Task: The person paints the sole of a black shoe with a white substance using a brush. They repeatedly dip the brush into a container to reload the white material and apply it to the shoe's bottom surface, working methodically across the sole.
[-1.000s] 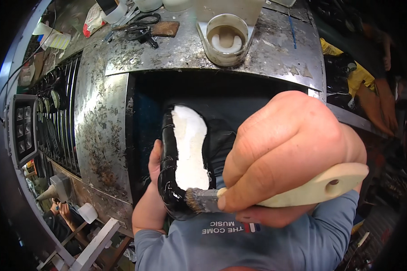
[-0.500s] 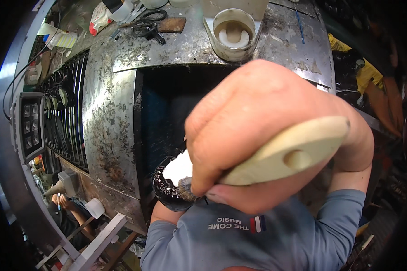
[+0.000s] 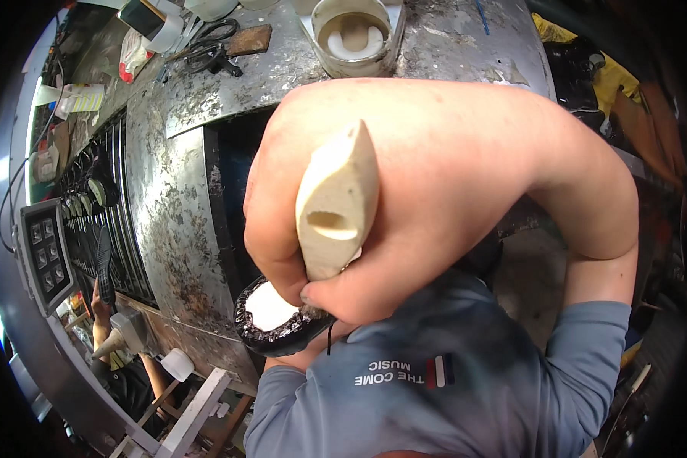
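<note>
My right hand (image 3: pixel 427 175) is closed around a brush with a pale wooden handle (image 3: pixel 336 179). The handle has a hole in it and rises between thumb and fingers. Only a little of the dark bristles shows, below the thumb at the rim of a black shoe upper (image 3: pixel 286 343). This shoe lies bottom up, with gathered, glossy edges around a white insole (image 3: pixel 269 307). My right hand covers part of it. Past the shoe a piece of my left forearm (image 3: pixel 301 359) shows; the left hand and its fingers are hidden.
A worn metal bench (image 3: pixel 172 206) surrounds a dark opening. On it stands a clear pot (image 3: pixel 351 42) with murky liquid, near black cables (image 3: pixel 210 53) and a brown block (image 3: pixel 249 40). Left are a rack (image 3: pixel 122 214) with black shoes, a lamp (image 3: pixel 47 256) and a co-worker's hand (image 3: pixel 99 313).
My right hand has moved left, and the brush handle has swung from pointing right to pointing away from me. The view has shifted. At the left, the co-worker's hand has risen to the rack.
</note>
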`<action>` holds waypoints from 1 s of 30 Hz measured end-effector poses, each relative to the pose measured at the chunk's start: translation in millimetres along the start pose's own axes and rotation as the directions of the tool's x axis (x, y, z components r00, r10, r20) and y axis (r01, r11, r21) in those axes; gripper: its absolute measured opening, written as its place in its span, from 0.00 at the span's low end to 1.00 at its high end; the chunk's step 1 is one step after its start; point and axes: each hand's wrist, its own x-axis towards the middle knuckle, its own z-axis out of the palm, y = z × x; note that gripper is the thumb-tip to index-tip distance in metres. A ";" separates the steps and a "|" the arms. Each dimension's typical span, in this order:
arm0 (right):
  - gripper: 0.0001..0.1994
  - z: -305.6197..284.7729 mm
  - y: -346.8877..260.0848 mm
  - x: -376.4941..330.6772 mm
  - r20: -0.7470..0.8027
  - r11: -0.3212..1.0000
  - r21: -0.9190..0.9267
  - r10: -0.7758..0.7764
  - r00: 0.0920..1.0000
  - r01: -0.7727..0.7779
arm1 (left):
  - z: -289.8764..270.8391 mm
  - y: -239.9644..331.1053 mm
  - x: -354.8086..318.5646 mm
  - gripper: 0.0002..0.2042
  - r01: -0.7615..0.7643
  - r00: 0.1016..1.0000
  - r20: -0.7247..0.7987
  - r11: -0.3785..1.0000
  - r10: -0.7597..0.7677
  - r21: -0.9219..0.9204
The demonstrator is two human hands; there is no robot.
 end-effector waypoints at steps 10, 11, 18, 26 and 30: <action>0.04 -16.8 3.7 -17.0 -0.029 0.987 -0.158 -0.024 0.999 0.019 | -3.2 5.7 -7.2 0.38 -0.073 0.994 0.083 0.997 0.076 -0.030; 0.05 -19.2 1.9 -20.2 -0.059 0.982 -0.175 -0.074 0.996 0.063 | 0.4 10.5 -12.5 0.38 -0.085 0.990 0.106 0.996 0.088 -0.029; 0.14 -39.8 -8.3 -44.6 -0.304 0.950 -0.288 -0.212 0.929 0.122 | 75.2 80.8 -82.4 0.38 -0.331 0.939 0.247 0.820 0.238 0.468; 0.12 -39.1 -1.6 -64.6 -0.407 0.987 -0.163 -0.062 0.911 -0.005 | 128.5 224.9 -149.5 0.29 -0.076 0.720 0.097 -0.060 0.687 0.995; 0.12 -36.4 2.4 -68.5 -0.467 0.990 -0.130 -0.006 0.884 -0.062 | 133.5 308.0 -162.3 0.21 -0.007 0.400 0.142 -0.151 0.905 0.988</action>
